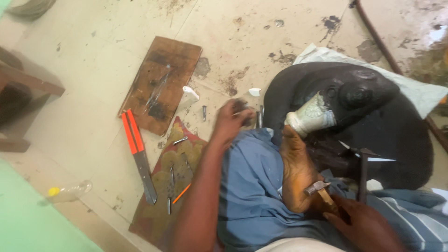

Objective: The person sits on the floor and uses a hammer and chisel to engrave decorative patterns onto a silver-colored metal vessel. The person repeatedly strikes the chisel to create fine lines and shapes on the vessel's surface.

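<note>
Tool-change step, judging by the pose: left hand (232, 122) closes on small dark metal chisels (258, 117) on the floor. Right hand (361, 220) grips a wooden-handled hammer (323, 191) near the lap. Pale carved stone piece (311, 117) sits against the foot; next move needs chisel brought onto it.

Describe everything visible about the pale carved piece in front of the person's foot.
The pale carved piece looks like light grey-white stone, rounded, with a scalloped, petal-like pattern cut into its upper face and a smoother rim toward the foot. It lies tilted against a large black rounded block, and the toes of the bare foot press against its lower left edge. Neither hand touches it: the left hand is on the floor side, and the right hand grips a small hammer.
</note>
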